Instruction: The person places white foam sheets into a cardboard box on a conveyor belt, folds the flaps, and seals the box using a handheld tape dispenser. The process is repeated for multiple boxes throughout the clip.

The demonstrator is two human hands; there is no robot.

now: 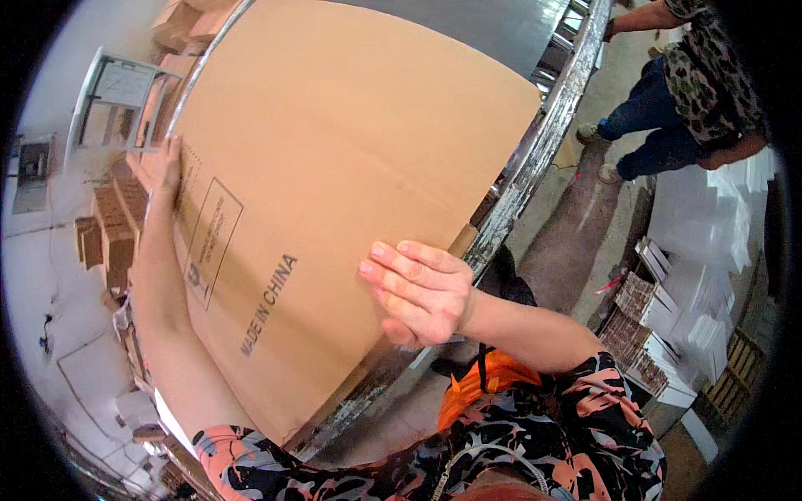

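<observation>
The left hand (170, 171), at nine o'clock from the sheet's middle, lies with its fingers stretched along the edge of a large cardboard sheet (359, 142); whether it pinches that edge or only rests there, I cannot tell. The right hand (418, 292), at five o'clock, is loosely half-curled over the near edge, with nothing showing in it (contact with the board is not clear either).

Between them the sheet lies flat on the desk (547, 138), black print facing up. As for progress, it is laid out and spans most of the desk's width, while the grey panel (501, 29) at one o'clock is left uncovered beyond its far edge. Nothing shows whether the placing is finished.

Further out, a co-worker (714, 88) stands between two and three o'clock, near the desk's rim. White sheets (702, 209) are stacked at three o'clock, orange cloth (489, 380) shows at five, brown cartons (114, 225) are piled towards nine, and a white frame (83, 104) stands at ten.
</observation>
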